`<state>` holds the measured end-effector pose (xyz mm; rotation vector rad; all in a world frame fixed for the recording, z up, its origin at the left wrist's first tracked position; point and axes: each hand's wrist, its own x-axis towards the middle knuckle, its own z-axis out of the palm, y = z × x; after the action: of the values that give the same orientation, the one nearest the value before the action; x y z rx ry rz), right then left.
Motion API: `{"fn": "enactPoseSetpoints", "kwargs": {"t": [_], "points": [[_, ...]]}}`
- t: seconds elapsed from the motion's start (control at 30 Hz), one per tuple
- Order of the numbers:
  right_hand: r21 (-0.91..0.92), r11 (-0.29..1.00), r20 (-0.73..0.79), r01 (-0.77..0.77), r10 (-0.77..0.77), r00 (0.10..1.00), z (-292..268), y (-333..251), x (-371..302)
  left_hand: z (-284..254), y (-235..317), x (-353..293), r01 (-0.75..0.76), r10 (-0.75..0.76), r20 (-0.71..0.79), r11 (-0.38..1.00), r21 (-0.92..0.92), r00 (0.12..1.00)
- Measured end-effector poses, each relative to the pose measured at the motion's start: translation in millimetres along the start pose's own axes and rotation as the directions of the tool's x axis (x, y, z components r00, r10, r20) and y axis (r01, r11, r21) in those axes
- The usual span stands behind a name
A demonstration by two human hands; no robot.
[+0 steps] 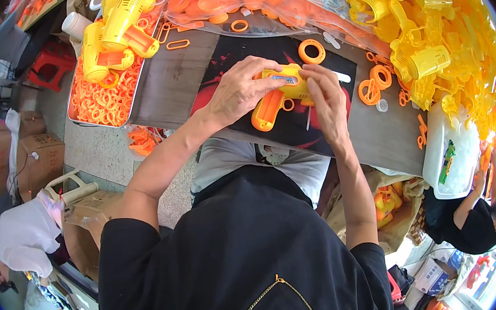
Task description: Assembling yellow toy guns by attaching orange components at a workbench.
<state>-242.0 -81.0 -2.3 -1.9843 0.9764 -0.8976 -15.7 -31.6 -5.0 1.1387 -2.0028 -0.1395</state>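
A yellow toy gun [292, 90] with an orange grip and a small blue label lies across the dark mat [232, 71] in front of me. My left hand [245, 88] grips its rear end, fingers bent over the top beside the label. At its right end, my right hand [327, 94] closes its fingers on the yellow body. Just beyond the gun sits a loose orange ring [311, 51]. What the right fingertips press on underneath is hidden.
A tray of small orange parts [104, 101] holds finished-looking yellow toy guns [128, 15] at the left. Clear bags of orange discs [206, 3] line the back. Yellow shells [422, 19] pile up at right, above a white tub [452, 150]. Two other people are nearby.
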Motion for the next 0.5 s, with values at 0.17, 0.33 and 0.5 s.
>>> {"fn": "enactPoseSetpoints", "kwargs": {"t": [0.17, 0.33, 0.5], "points": [[0.023, 0.972, 0.246, -0.233, 0.221, 0.944, -10.5, 2.3, 36.3, 0.9, -3.2, 0.3, -0.011, 0.011, 0.009, 1.000, 0.012, 1.000], [0.074, 0.933, 0.474, -0.353, 0.278, 0.835, -22.5, 9.7, 59.4, -1.3, -2.5, 1.4, -0.045, 0.041, 0.072, 0.997, 0.068, 0.997], [-0.033, 0.962, 0.455, -0.272, 0.257, 0.853, -17.2, 2.6, 57.9, -1.7, 1.6, -2.1, -0.100, 0.096, 0.042, 0.988, 0.121, 0.994]]}}
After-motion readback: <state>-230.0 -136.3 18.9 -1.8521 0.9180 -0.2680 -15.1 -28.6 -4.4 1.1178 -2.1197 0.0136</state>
